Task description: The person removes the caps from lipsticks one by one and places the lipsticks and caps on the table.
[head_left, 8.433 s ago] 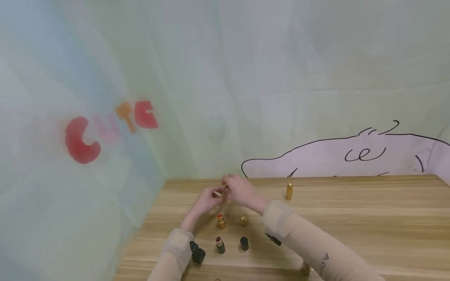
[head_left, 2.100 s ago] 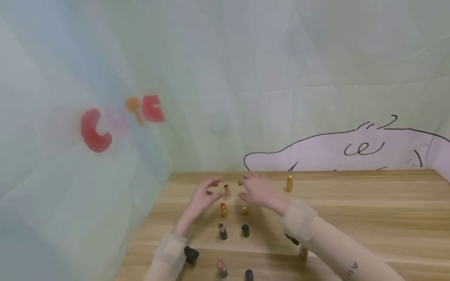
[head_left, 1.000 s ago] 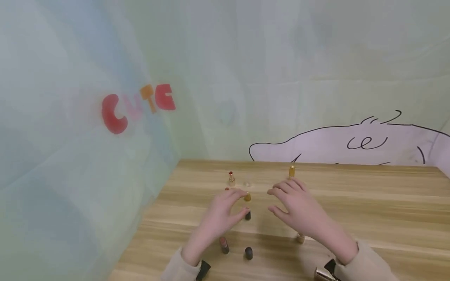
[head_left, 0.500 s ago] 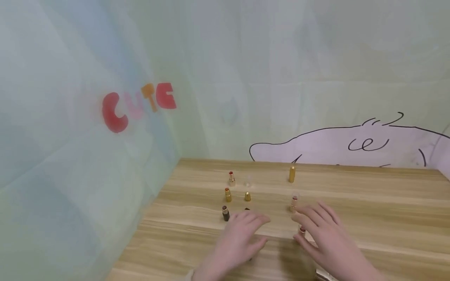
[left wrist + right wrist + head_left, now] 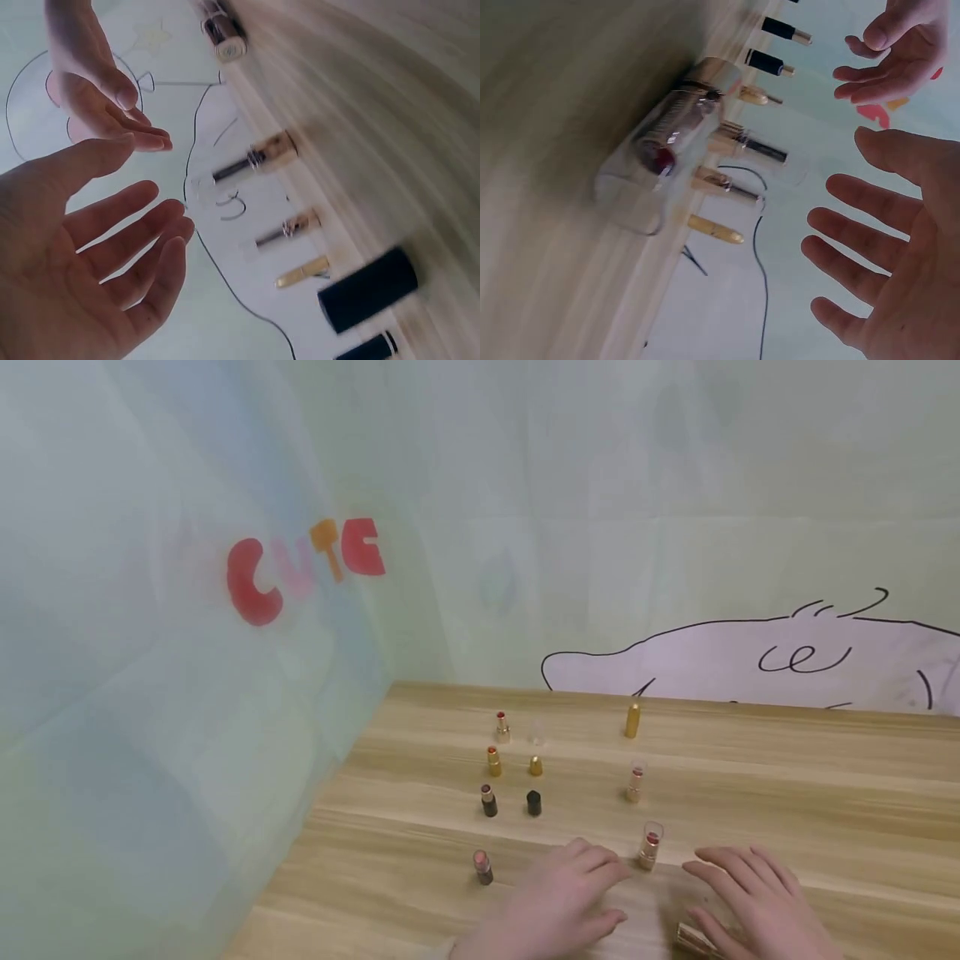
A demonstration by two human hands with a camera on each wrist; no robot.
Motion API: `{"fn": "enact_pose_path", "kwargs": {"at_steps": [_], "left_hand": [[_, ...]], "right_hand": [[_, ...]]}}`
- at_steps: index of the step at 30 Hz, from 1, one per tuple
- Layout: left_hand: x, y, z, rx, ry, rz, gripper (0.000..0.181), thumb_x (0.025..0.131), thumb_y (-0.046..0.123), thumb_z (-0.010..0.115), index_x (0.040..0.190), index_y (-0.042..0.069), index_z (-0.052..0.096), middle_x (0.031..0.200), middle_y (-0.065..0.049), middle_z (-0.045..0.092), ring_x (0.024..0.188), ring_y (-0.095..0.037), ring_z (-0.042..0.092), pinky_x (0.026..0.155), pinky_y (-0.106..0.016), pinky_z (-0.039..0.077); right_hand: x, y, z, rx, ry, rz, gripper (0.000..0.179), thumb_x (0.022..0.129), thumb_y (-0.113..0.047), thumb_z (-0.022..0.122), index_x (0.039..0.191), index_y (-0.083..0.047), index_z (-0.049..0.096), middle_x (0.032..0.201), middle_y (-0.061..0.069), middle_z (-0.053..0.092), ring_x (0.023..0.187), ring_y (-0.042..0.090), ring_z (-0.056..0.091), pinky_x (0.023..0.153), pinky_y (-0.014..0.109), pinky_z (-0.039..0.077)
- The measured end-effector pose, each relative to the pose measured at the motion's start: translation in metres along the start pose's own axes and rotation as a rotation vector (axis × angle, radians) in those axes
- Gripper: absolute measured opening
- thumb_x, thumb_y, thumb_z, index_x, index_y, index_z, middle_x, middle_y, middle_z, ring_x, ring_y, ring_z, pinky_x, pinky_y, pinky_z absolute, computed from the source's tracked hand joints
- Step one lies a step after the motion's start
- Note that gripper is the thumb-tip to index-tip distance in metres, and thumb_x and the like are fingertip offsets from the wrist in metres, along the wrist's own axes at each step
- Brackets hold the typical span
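Note:
My left hand (image 5: 562, 902) hovers over the front of the table, its fingers loosely bent around nothing. My right hand (image 5: 761, 906) is just as bare, with fingers spread above a lipstick lying on its side (image 5: 693, 939), which is partly hidden by the thumb. In the right wrist view this lying lipstick (image 5: 679, 131) has a clear cap. Between the hands stands a clear-capped lipstick (image 5: 650, 850); a similar capped lipstick (image 5: 635, 783) is behind it. A black lipstick cap (image 5: 367, 289) shows near my left hand in the left wrist view.
Uncapped lipsticks form a column on the left: rose-gold lipstick (image 5: 502, 729), gold lipstick (image 5: 493, 763), dark lipstick (image 5: 489, 802) and pink-tipped lipstick (image 5: 483, 869). Beside them are a clear cap (image 5: 537, 735), gold cap (image 5: 536, 767) and black cap (image 5: 533, 803). A closed gold lipstick (image 5: 633, 722) stands behind.
Earlier both hands worked together at the back; the red lipstick and its clear cap were then let go, standing apart. Both hands have since come forward, the right one to the lying lipstick.

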State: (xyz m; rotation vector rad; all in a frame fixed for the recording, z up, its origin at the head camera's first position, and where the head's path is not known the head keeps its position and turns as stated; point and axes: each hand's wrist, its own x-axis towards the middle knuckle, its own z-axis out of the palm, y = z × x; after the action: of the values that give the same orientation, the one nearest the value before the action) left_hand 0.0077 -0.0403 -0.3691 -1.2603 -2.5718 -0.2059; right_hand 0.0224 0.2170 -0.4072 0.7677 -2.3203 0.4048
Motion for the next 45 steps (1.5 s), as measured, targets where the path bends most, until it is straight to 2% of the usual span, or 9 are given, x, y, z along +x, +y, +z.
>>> {"fn": "enact_pose_path", "kwargs": {"at_steps": [3,7,12,18,21,27,31,38,45], "left_hand": [[0.008,0.005,0.007,0.005,-0.041,0.027,0.041,0.088,0.044,0.065,0.124,0.022,0.062,0.117,0.013,0.065,0.106,-0.002,0.057,0.092,-0.013,0.044],[0.017,0.010,0.018,-0.010,-0.129,0.048,0.043,0.091,0.046,0.061,0.126,0.023,0.059,0.122,0.013,0.062,0.108,-0.001,0.056,0.093,-0.011,0.043],[0.028,0.015,0.032,-0.023,-0.195,0.054,0.041,0.092,0.046,0.058,0.128,0.025,0.056,0.122,0.015,0.061,0.109,-0.001,0.056,0.092,-0.013,0.043],[0.042,0.020,0.042,-0.101,-0.356,0.011,0.044,0.092,0.049,0.057,0.131,0.029,0.052,0.125,0.019,0.057,0.113,0.003,0.051,0.092,-0.014,0.042],[0.049,0.023,0.046,-0.075,-0.399,0.013,0.046,0.091,0.051,0.058,0.131,0.030,0.052,0.124,0.019,0.056,0.114,0.002,0.051,0.090,-0.014,0.043],[0.058,0.028,0.053,0.034,-0.424,0.066,0.036,0.090,0.051,0.059,0.119,0.030,0.059,0.109,0.018,0.059,0.099,0.002,0.052,0.074,-0.013,0.040],[0.061,0.029,0.053,0.018,-0.423,0.071,0.022,0.089,0.043,0.063,0.107,0.030,0.062,0.097,0.018,0.059,0.089,0.003,0.052,0.071,-0.012,0.040],[0.072,0.033,0.052,0.013,-0.460,0.156,0.020,0.089,0.046,0.063,0.106,0.034,0.064,0.091,0.021,0.057,0.080,0.006,0.047,0.068,-0.009,0.036],[0.077,0.035,0.056,0.022,-0.462,0.197,0.013,0.088,0.043,0.065,0.097,0.035,0.068,0.080,0.020,0.053,0.070,0.006,0.043,0.059,-0.008,0.031]], "right_hand": [[-0.012,0.005,0.002,-0.025,-0.022,0.035,0.053,0.088,-0.066,0.049,0.104,-0.018,0.068,0.105,0.000,0.067,0.096,0.020,0.054,0.102,0.028,0.032],[-0.026,0.007,0.003,-0.063,-0.063,0.090,0.053,0.069,-0.056,0.077,0.106,-0.020,0.068,0.107,-0.001,0.067,0.093,0.022,0.058,0.079,0.037,0.042],[-0.044,0.014,0.009,-0.078,-0.074,0.102,0.059,0.062,-0.055,0.080,0.106,-0.019,0.067,0.102,-0.002,0.068,0.087,0.022,0.061,0.069,0.038,0.049],[-0.059,0.024,0.014,-0.076,-0.088,0.109,0.063,0.060,-0.056,0.081,0.108,-0.020,0.065,0.100,-0.003,0.066,0.084,0.021,0.061,0.065,0.034,0.051],[-0.062,0.028,0.016,-0.078,-0.101,0.079,0.063,0.059,-0.056,0.082,0.107,-0.019,0.064,0.099,-0.004,0.064,0.084,0.019,0.060,0.065,0.030,0.051],[-0.063,0.029,0.019,-0.049,-0.179,0.052,0.067,0.052,-0.052,0.085,0.105,-0.016,0.065,0.097,-0.003,0.062,0.083,0.012,0.059,0.063,0.022,0.049],[-0.059,0.029,0.022,-0.016,-0.206,0.022,0.058,0.056,-0.043,0.087,0.102,-0.013,0.066,0.093,-0.003,0.062,0.079,0.008,0.058,0.061,0.023,0.049],[-0.057,0.030,0.023,0.048,-0.212,-0.026,0.045,0.061,-0.035,0.085,0.094,-0.011,0.066,0.085,-0.004,0.061,0.073,0.003,0.056,0.058,0.020,0.048],[-0.061,0.027,0.023,0.082,-0.208,0.003,0.047,0.056,-0.036,0.087,0.089,-0.010,0.066,0.076,-0.015,0.052,0.068,-0.010,0.041,0.052,0.014,0.037]]}}
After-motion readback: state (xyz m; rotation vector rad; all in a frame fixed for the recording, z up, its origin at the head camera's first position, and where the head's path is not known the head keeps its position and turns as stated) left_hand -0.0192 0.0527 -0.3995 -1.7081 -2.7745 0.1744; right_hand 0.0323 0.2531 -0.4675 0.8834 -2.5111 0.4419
